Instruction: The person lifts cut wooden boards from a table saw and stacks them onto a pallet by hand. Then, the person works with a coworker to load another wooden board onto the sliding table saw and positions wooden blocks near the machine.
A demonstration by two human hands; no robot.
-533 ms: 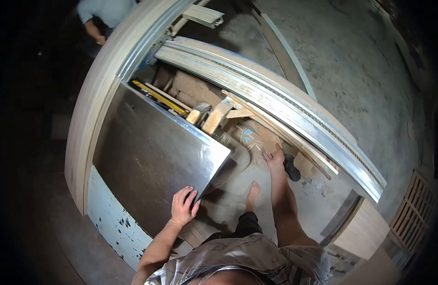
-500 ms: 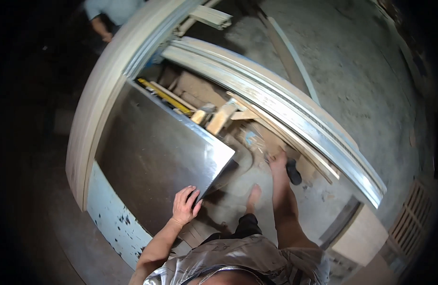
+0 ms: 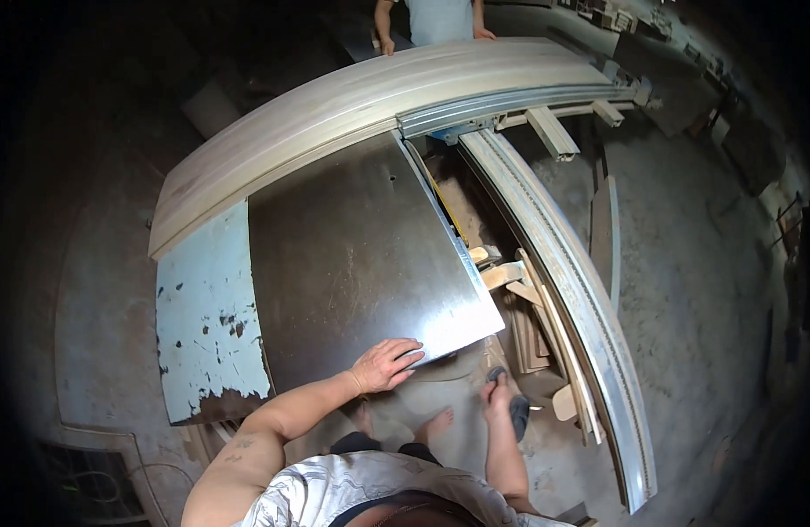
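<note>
My left hand (image 3: 387, 364) lies flat on the near edge of a dark metal machine table (image 3: 352, 255), its fingers spread near the bright corner. To the right and below the tabletop, my right hand (image 3: 495, 400) is closed. A small dark grey end (image 3: 495, 375) shows above its fingers, but I cannot make out what thing it belongs to. Close beside that hand is a dark, elongated object (image 3: 519, 417); whether it is held or lies on the floor, I cannot tell. A wide pale wooden board (image 3: 335, 114) spans the table's far side.
Another person's hands (image 3: 387, 46) rest at the board's far edge. A long metal rail (image 3: 581, 299) curves down the right side, with wood offcuts (image 3: 503, 274) between it and the table. Pale blue chipped sheet (image 3: 207, 307) adjoins the table's left. Bare feet (image 3: 436, 425) stand below.
The view has turned, so the board and the other person now appear along the top. My left hand stays on the table's edge. My right hand has drawn nearer my body.
</note>
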